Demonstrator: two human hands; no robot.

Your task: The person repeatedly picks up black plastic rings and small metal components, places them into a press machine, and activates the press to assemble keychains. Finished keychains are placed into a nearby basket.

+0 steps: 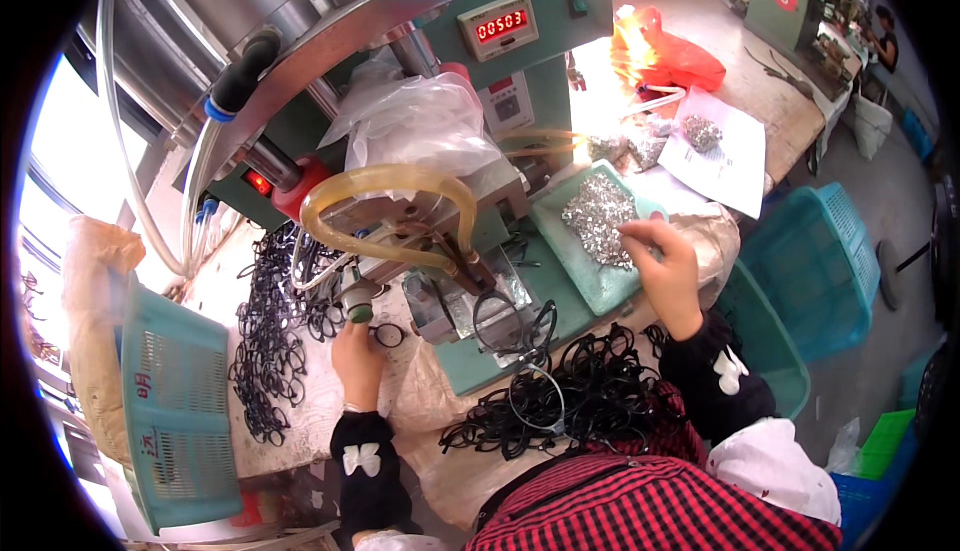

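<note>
My left hand (358,366) is under a green-tipped metal cylinder on the machine. Its fingers are closed at the edge of a black ring-shaped piece (390,335), which sticks out to the right of the fingertips. My right hand (665,273) is over the right edge of a pale green tray (607,293). Thumb and fingers are bent together by a heap of small silver metal parts (597,213); anything between them is too small to make out. Between my hands stands the machine's metal work block (430,311), with a yellowish hose (392,179) looped above it.
Black looped pieces lie heaped before me (590,391) and at the left (270,351). A teal basket (180,401) stands left; another basket (815,271) is right. Thin-rimmed eyeglasses (537,398) partly cover the near heap. A red bag (665,56) lies farther back; a distant person (884,43) is far right.
</note>
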